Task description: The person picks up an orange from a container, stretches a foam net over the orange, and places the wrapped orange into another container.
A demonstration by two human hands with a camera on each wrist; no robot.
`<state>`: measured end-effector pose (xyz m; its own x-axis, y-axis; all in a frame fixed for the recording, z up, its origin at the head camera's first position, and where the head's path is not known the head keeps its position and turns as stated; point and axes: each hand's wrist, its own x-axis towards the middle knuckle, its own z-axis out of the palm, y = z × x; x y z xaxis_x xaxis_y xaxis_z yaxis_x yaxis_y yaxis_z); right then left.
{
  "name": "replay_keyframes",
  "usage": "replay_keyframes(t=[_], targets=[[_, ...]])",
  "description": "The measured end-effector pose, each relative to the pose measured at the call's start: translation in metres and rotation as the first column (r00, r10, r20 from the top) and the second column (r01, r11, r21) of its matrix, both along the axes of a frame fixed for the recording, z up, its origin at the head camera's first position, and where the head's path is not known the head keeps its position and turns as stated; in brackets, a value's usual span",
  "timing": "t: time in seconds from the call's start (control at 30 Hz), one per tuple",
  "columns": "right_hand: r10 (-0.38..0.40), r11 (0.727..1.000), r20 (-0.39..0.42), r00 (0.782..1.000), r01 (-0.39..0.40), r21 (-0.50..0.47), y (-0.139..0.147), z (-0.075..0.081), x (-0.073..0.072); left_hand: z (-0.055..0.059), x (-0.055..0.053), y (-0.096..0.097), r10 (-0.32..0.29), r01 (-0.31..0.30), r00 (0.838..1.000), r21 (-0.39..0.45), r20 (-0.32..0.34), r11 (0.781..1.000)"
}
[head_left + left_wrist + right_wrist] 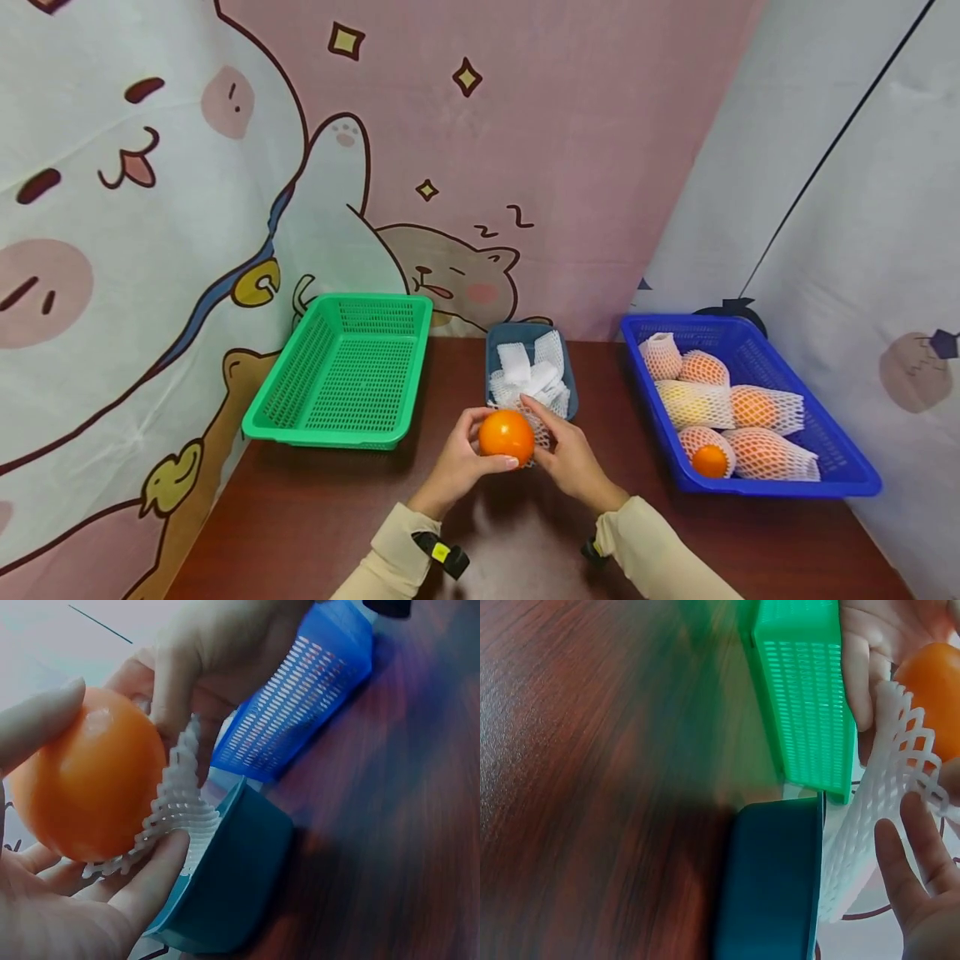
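My left hand (pixel 462 457) grips a bare orange (pixel 506 438) between thumb and fingers, over the front of the table. Behind the fruit, my right hand (pixel 572 458) pinches a white foam net sleeve (pixel 877 795), whose open mouth lies against the orange's side. In the left wrist view the sleeve's edge reaches partly under the orange, and left fingertips touch the mesh. Just beyond the hands stands a small dark teal basket (pixel 494 354) holding several flattened white foam net sleeves (pixel 515 364).
An unfilled green plastic basket (pixel 405 417) stands at the left. At the right, a blue basket (pixel 840 446) holds several fruits in foam nets (pixel 753 407). The dark red-brown table (pixel 315 525) ends at a cartoon-printed cloth (pixel 585 167) behind.
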<state>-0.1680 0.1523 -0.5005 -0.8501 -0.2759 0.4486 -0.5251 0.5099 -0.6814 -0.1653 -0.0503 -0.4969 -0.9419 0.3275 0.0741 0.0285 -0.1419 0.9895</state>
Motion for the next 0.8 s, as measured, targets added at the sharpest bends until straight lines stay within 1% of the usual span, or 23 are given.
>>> replay_keyframes(t=[0.1, 0.2, 0.27, 0.37, 0.47, 0.5, 0.57, 0.7, 0.8], targets=[[-0.041, 0.999, -0.022, 0.999, 0.041, -0.01, 0.0, 0.0, 0.001, 0.0, 0.0, 0.0, 0.019, -0.02, 0.999, -0.027, -0.03, 0.999], [-0.089, 0.996, -0.075, 0.993, 0.087, -0.029, -0.001, 0.0, 0.001, -0.001, 0.001, 0.001, 0.047, -0.052, 0.997, -0.087, -0.059, 0.995], [-0.126, 0.992, -0.112, 0.986, 0.122, -0.041, -0.002, -0.001, 0.001, -0.003, 0.001, 0.001, 0.07, -0.082, 0.994, -0.137, -0.087, 0.987], [-0.18, 0.983, -0.151, 0.972, 0.171, -0.068, -0.005, -0.002, 0.002, -0.007, 0.001, 0.002, 0.106, -0.142, 0.982, -0.235, -0.159, 0.962], [-0.213, 0.976, -0.185, 0.959, 0.2, -0.086, -0.007, -0.001, 0.005, -0.01, 0.001, 0.003, 0.132, -0.201, 0.965, -0.311, -0.227, 0.929], [-0.214, 0.976, -0.199, 0.956, 0.199, -0.092, -0.008, -0.001, 0.006, -0.01, 0.001, 0.003, 0.139, -0.217, 0.959, -0.331, -0.245, 0.918], [-0.21, 0.976, -0.225, 0.951, 0.191, -0.1, -0.011, 0.001, 0.008, -0.01, 0.001, 0.003, 0.147, -0.234, 0.954, -0.343, -0.261, 0.91], [-0.175, 0.982, -0.26, 0.949, 0.149, -0.117, -0.017, 0.004, 0.013, -0.01, 0.001, 0.004, 0.177, -0.267, 0.948, -0.361, -0.264, 0.894], [-0.155, 0.984, -0.271, 0.95, 0.123, -0.133, -0.023, 0.004, 0.018, -0.011, 0.001, 0.004, 0.205, -0.29, 0.946, -0.373, -0.252, 0.881]])
